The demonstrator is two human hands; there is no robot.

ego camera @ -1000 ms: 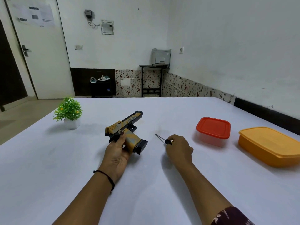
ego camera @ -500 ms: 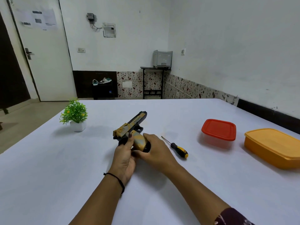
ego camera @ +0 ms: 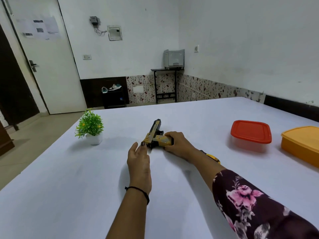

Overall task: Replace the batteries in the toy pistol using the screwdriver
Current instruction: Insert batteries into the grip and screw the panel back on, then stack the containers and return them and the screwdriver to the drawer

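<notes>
On table, rt hand grip clenched round toy pistol handle; lt hand released.

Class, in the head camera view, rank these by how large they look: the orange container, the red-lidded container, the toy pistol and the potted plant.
1. Orange container, though cut off by the frame edge.
2. Red-lidded container.
3. Potted plant and toy pistol: too close to rank, and the right hand hides part of the pistol.

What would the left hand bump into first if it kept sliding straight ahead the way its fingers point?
Most likely the toy pistol: the left hand has its fingertips right at the gun's rear end.
</notes>
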